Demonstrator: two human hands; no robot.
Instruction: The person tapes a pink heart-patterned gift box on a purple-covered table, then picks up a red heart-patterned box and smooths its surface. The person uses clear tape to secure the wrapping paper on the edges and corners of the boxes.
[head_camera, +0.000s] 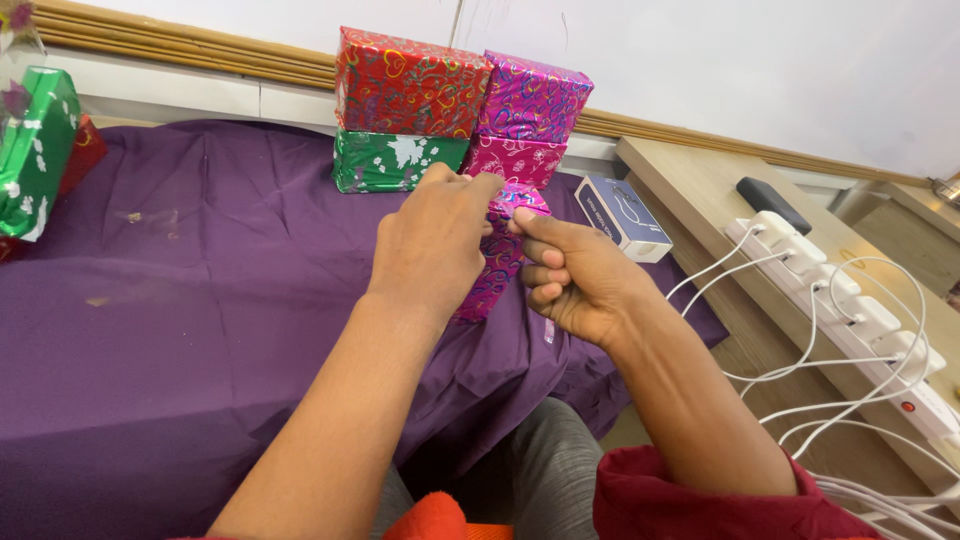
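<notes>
Behind our hands stood four stacked wrapped boxes (455, 110); a small blue box (622, 215) lay just right, a white power strip (850, 320) farther right. Our left hand (432, 240) and right hand (575, 275) pinched a magenta heart-patterned package (497, 262), fingers pressed together, above the purple cloth (180, 330).

Single head-worn view, looking down and forward from just above the person's arms, close range. It faces the purple-covered bed (180, 330) toward the white wall (750, 70); wooden side shelf (700, 190) at right edge.
</notes>
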